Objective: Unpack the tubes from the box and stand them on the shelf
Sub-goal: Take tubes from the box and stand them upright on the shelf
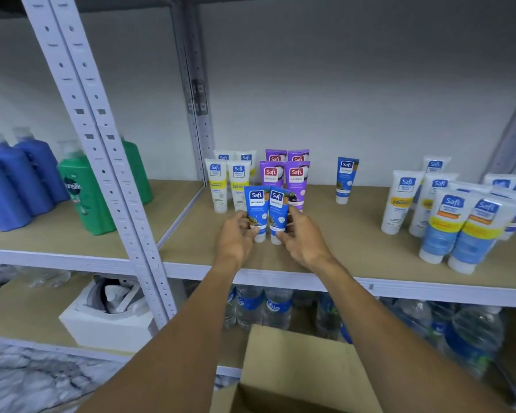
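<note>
On the tan board of a grey metal shelf [355, 234], against a pale wall, blue bottles [15, 180] and green bottles [84, 192] stand at the far left, beyond a perforated upright [108, 162]. Right of it stand four white-and-yellow tubes [218, 186], then four purple tubes [283, 174], all cap down.

In front of them the left hand [236, 236] curls its fingers round one blue tube [256, 210], and the right hand [303, 239] grips a second blue tube [278, 211] just beside it. Both tubes are upright, caps low over the board; whether they touch it I cannot tell.

Farther right a lone blue tube [346, 180] stands apart, then a cluster of white tubes [459, 222]. On the tier below lie water bottles [265, 308], and an open cardboard box [295, 368] sits nearest the camera.
</note>
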